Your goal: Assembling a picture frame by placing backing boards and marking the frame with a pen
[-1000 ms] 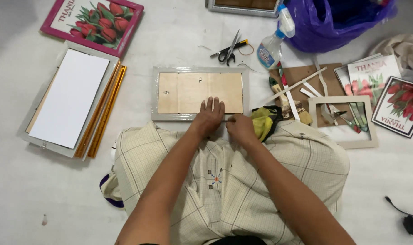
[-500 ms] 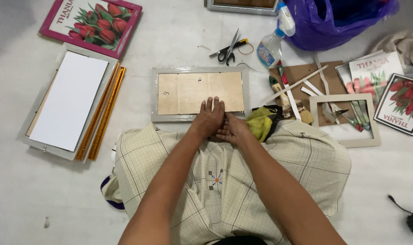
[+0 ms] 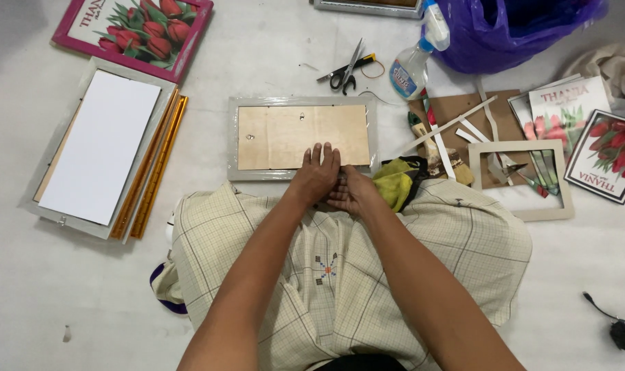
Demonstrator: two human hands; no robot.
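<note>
A grey picture frame [image 3: 234, 141] lies face down on the floor in front of my knees, its wooden backing board [image 3: 285, 134] showing. My left hand [image 3: 316, 175] rests flat on the frame's near edge, fingers spread over the backing. My right hand [image 3: 353, 192] is curled just beside it, fingertips pressing at the same lower edge; whether it holds anything small is hidden. A yellow-green cloth [image 3: 395, 182] lies right next to my right hand.
Scissors [image 3: 347, 69], a spray bottle [image 3: 415, 58] and a purple plastic bag [image 3: 518, 27] lie beyond the frame. An empty beige frame [image 3: 553, 206], loose strips and tulip prints [image 3: 604, 158] are at right. At left sits a frame holding a white sheet [image 3: 96, 148], gold mouldings [image 3: 154, 168] and a pink tulip picture [image 3: 137, 27].
My right hand has drawn left along the frame's near edge until it is against my left hand. The left hand and the frame have barely shifted.
</note>
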